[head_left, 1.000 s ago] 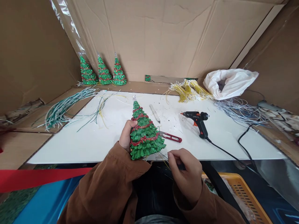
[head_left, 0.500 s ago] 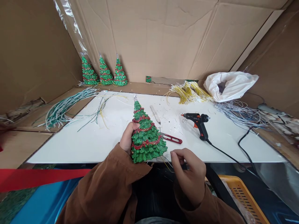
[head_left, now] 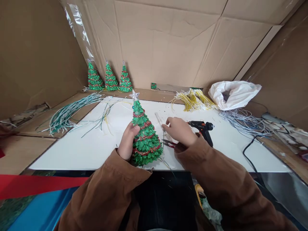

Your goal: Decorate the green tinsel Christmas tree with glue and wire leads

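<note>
My left hand is wrapped round a green glittery Christmas tree figurine with red garlands and a clear star on top, thumb on its front. The tree is held upright, tilted slightly left, over the front of the white table. Thin wires hang below its base. My right hand reaches over a whitish pen-like stick, covering its near end; its fingers look slightly apart. Below that hand lie red-handled thread snips, partly hidden by the sleeve. A black hot glue gun rests just right of it.
Three similar tree figurines stand at the back left. Green and white wires lie at left. Yellow wire bundles, a white plastic bag and loose pale wires are at right. Cardboard walls enclose the table.
My right hand has moved from beside the tree's base forward over the table to the stick. The tree has shifted slightly left and turned, showing its star more fully.
</note>
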`<action>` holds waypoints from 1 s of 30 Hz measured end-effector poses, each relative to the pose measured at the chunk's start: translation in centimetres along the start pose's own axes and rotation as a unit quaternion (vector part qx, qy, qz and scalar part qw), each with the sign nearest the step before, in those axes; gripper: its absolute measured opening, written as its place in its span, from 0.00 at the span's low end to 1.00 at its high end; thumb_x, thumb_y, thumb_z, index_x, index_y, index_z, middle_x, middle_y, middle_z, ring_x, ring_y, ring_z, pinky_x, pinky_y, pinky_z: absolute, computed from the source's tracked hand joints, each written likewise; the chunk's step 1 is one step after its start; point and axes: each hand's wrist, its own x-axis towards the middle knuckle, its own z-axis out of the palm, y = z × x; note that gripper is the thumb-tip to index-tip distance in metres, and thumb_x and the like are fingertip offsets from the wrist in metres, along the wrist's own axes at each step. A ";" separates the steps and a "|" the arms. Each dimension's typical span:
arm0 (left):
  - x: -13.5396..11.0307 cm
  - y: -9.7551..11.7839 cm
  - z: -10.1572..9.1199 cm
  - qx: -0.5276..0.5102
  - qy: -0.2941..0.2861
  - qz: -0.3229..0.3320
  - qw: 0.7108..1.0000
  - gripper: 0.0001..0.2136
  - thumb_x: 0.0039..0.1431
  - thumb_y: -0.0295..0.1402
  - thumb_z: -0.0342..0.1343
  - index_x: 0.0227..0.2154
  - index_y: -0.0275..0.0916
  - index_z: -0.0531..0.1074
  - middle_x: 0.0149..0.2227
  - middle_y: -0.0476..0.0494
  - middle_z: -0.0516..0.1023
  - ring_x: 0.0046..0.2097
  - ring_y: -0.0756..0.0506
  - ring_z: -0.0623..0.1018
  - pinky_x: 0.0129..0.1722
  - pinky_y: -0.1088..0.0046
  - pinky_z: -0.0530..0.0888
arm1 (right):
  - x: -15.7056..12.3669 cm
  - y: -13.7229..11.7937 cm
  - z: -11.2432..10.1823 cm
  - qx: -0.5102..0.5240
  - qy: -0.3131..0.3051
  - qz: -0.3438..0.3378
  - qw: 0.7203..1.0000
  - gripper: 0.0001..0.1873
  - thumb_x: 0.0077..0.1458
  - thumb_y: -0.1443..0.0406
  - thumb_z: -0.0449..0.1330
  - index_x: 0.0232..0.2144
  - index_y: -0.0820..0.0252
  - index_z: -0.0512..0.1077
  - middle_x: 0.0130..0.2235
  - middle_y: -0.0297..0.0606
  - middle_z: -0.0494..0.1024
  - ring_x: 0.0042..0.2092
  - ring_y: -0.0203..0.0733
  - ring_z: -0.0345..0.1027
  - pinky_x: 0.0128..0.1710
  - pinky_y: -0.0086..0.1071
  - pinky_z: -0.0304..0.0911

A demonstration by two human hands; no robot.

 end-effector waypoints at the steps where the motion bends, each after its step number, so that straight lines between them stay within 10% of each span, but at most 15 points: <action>1: 0.2 -0.2 -0.3 0.012 0.007 0.021 1.000 0.20 0.46 0.44 0.58 0.41 0.40 0.69 0.35 0.44 0.78 0.38 0.41 0.76 0.43 0.62 0.72 | 0.8 -0.2 0.9 -0.026 -0.022 0.010 0.999 0.14 0.53 0.58 0.57 0.26 0.65 0.72 0.28 0.48 0.76 0.31 0.44 0.70 0.27 0.32 0.56; 9: 0.4 -1.5 -1.3 0.084 -0.018 0.065 0.994 0.17 0.50 0.42 0.56 0.41 0.41 0.70 0.38 0.45 0.75 0.41 0.43 0.74 0.42 0.66 0.70 | 1.4 -0.4 3.1 -0.083 -0.028 -0.027 0.996 0.15 0.53 0.65 0.52 0.23 0.70 0.74 0.23 0.41 0.73 0.26 0.35 0.70 0.22 0.27 0.47; 16: 0.4 -1.2 -1.2 0.100 -0.031 0.070 0.992 0.16 0.49 0.42 0.56 0.40 0.40 0.69 0.35 0.46 0.74 0.36 0.44 0.73 0.40 0.68 0.69 | 2.4 0.5 3.3 0.107 0.077 -0.026 0.991 0.11 0.52 0.67 0.51 0.21 0.65 0.68 0.22 0.34 0.68 0.25 0.30 0.61 0.24 0.26 0.50; 23: 0.2 -1.0 -1.1 0.107 -0.051 0.049 0.992 0.19 0.48 0.42 0.58 0.42 0.41 0.68 0.37 0.45 0.74 0.40 0.42 0.73 0.42 0.65 0.69 | 1.5 -0.1 1.0 0.459 0.319 -0.065 0.827 0.09 0.57 0.58 0.52 0.32 0.57 0.62 0.28 0.32 0.66 0.30 0.33 0.64 0.30 0.29 0.62; 30: 0.3 -1.0 -1.2 0.128 -0.039 0.067 0.989 0.18 0.50 0.42 0.57 0.42 0.40 0.69 0.39 0.45 0.75 0.43 0.41 0.73 0.47 0.65 0.67 | -4.0 -2.8 -0.9 0.500 0.188 -0.132 0.835 0.07 0.54 0.61 0.57 0.28 0.58 0.68 0.28 0.34 0.72 0.30 0.36 0.66 0.30 0.32 0.64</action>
